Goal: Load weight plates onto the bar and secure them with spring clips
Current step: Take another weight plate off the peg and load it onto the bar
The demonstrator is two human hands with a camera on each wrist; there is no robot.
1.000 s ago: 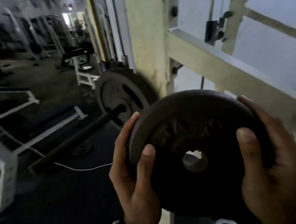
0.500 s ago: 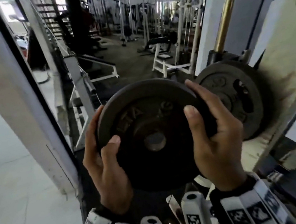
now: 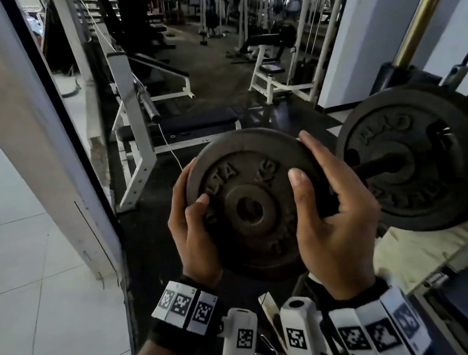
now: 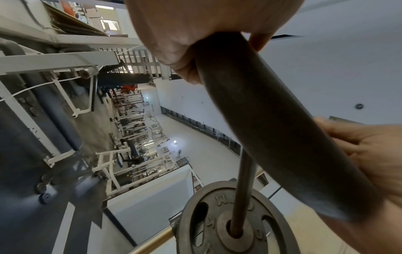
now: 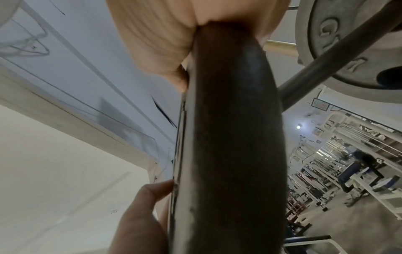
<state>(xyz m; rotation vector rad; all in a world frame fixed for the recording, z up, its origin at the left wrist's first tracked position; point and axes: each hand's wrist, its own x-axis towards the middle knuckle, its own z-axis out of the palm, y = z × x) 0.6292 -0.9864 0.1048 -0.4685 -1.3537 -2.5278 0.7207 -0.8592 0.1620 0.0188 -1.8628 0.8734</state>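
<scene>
both hands gripped the small plate (image 3: pixel 257 204) by its rim, left hand (image 3: pixel 195 238) and right hand (image 3: pixel 330 223) on opposite sides, off the bar (image 3: pixel 378 166). a bigger plate (image 3: pixel 411 161) already sat on it. loading step; next, probably, hole to bar end.

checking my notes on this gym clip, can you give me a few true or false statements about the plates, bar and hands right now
1. Both hands grip one plate. True: the left hand and right hand hold the small plate by its opposite edges.
2. The held plate is already on the bar. False: its centre hole is empty and it is off the bar.
3. A larger plate already sits on the bar. True.
4. A spring clip secures the larger plate. False: no clip shows on the bar in front of it.
5. The right hand is empty. False: it holds the small plate.
</scene>
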